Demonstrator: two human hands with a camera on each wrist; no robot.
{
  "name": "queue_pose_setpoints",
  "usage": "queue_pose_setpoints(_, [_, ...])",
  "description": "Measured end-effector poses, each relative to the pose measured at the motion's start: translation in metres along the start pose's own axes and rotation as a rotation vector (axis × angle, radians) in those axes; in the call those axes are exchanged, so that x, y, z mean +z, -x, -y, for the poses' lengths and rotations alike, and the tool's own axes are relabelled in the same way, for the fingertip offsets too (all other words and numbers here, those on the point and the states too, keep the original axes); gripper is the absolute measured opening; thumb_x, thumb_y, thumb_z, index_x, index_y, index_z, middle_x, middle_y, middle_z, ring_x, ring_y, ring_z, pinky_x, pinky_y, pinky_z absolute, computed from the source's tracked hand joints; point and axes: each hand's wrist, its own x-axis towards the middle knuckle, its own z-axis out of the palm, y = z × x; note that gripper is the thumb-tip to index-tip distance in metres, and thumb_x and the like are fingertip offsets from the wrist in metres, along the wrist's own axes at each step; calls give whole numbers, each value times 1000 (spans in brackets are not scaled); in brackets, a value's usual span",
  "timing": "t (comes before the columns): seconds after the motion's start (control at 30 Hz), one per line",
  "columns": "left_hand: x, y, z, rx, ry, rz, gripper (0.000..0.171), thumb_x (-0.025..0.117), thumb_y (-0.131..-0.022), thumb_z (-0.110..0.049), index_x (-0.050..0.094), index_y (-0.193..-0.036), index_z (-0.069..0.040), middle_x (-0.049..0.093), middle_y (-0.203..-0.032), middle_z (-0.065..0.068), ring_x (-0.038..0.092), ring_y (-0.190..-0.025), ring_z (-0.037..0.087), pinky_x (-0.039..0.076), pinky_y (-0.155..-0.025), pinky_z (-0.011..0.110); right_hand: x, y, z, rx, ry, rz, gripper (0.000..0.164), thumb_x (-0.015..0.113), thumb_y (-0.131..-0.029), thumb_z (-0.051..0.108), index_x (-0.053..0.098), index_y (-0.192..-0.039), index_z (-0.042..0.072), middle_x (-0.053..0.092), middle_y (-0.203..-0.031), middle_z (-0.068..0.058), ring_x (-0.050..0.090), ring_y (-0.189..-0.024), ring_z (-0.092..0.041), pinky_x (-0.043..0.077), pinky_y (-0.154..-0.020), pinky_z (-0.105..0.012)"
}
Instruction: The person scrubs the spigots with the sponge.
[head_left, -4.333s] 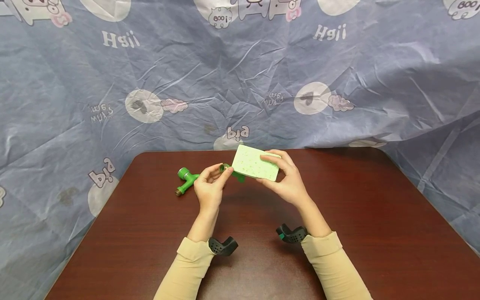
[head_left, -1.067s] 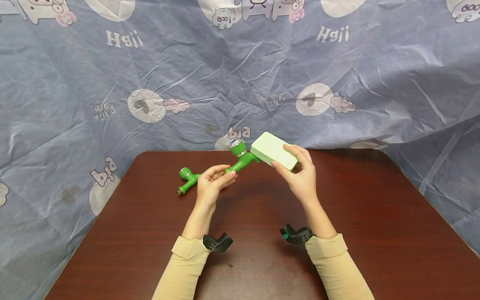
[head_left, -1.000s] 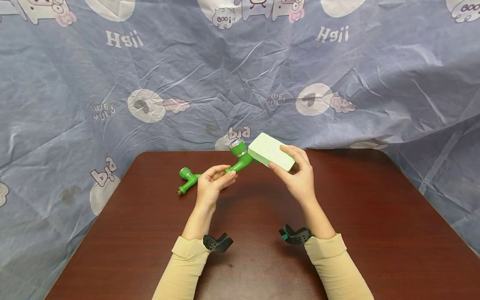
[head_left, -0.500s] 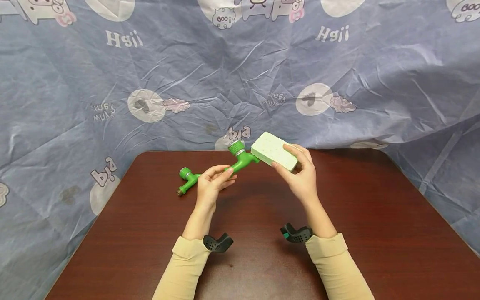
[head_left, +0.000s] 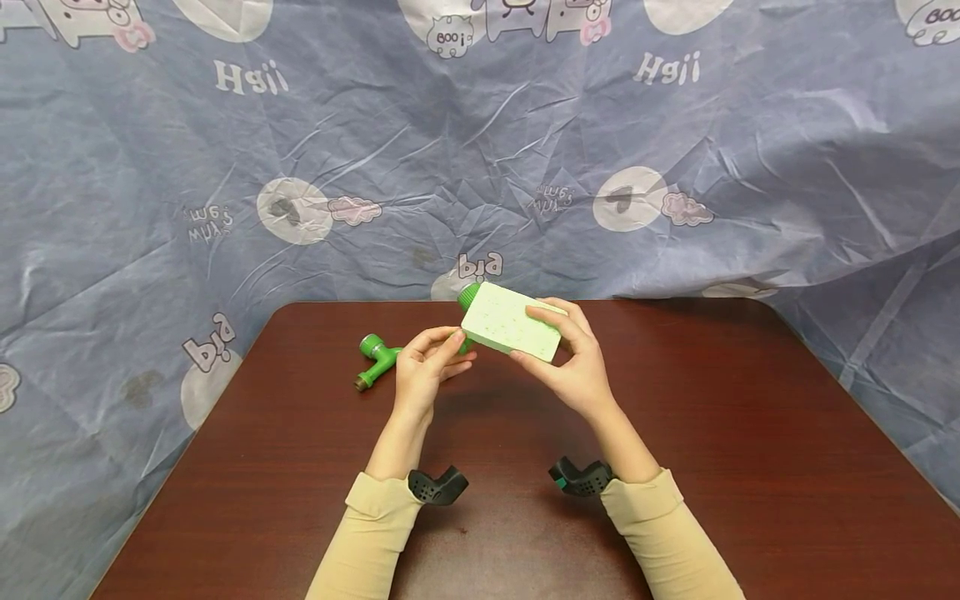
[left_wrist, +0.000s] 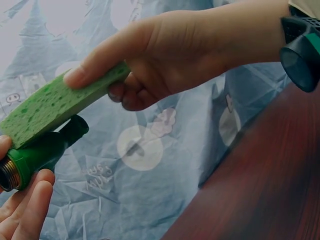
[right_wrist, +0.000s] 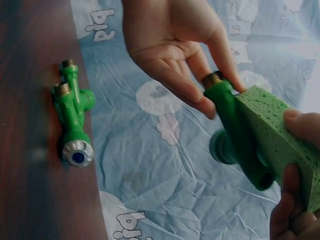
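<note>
My left hand (head_left: 418, 371) pinches a green tap (right_wrist: 235, 127) by its brass threaded end, raised above the table. My right hand (head_left: 579, 367) grips a pale green sponge (head_left: 513, 322) between thumb and fingers. The sponge lies flat along the tap's body, touching it, as the left wrist view shows with the tap (left_wrist: 45, 152) under the sponge (left_wrist: 55, 102). From the head view the sponge hides most of the tap; its ribbed green knob (head_left: 468, 295) shows behind. The left thumb tip is close to the sponge's near corner.
More green taps (right_wrist: 75, 112), apparently two side by side, lie on the dark red-brown table (head_left: 675, 433), left of my left hand. A blue-grey printed cloth (head_left: 420, 150) hangs behind the table. Each wrist wears a black camera mount (head_left: 438, 486).
The right hand has moved the sponge left and down, from the spout end back along the tap's body, so it now covers most of it. The left hand has stayed nearly still.
</note>
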Motion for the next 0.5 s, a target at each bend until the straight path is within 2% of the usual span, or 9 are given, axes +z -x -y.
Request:
queue_pose_setpoints(0.13, [0,0,0,20,6,-3,18,70,-85,-9,66,-99,1,69,-84,10,70,-72,27,58,-66,35,3,1,0,-5,23,21,52,79,-68,-9,60,-116,-8,47,-125,-23,49,-108,-20,46,-74,-15])
queue_pose_setpoints(0.5, [1,0,2,26,13,1,36,70,-84,-5,57,-108,19,71,-81,6,69,-67,20,58,-65,34,-3,-1,-13,-23,80,12,52,80,-67,-9,61,-116,-6,48,-124,-24,47,-110,-27,44,-75,-17])
